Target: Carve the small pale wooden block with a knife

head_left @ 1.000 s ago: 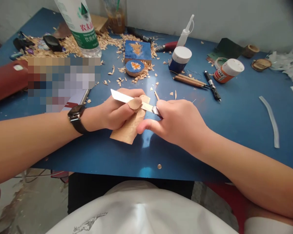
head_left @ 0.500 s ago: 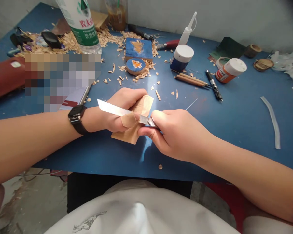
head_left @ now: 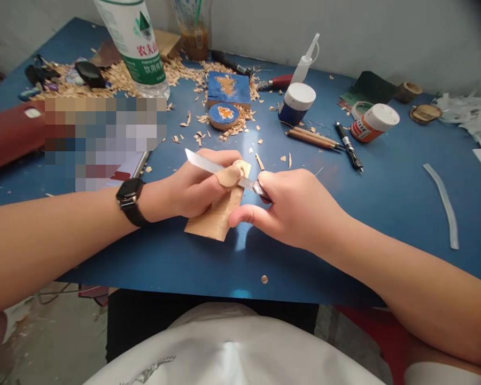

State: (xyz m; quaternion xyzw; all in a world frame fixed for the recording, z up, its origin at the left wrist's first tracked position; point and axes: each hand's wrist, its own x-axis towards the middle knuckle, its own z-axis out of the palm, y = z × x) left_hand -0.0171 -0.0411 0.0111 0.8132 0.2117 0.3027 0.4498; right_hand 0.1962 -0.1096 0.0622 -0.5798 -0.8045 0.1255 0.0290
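Observation:
My left hand (head_left: 196, 184), with a black watch (head_left: 130, 199) on its wrist, grips a thin tan wooden piece (head_left: 218, 216) that rests on the blue table (head_left: 385, 203). My right hand (head_left: 294, 206) holds a knife by its handle. The knife's flat steel blade (head_left: 208, 163) lies across the top of the wooden piece and points up and left, over my left thumb. The two hands almost touch at the middle of the table.
Wood shavings (head_left: 176, 67) litter the far side around a blue block (head_left: 228, 85) and a blue disc (head_left: 223, 114). A water bottle (head_left: 134, 40), glue bottle (head_left: 304, 61), two white-capped jars (head_left: 296, 101), carving tools (head_left: 310, 138), a pen (head_left: 348, 147) and a red case (head_left: 12, 133) lie around.
The knife blade slid down-left along the wood half a second ago, then came back up and right. Both hands shifted with it and the wood tilted slightly.

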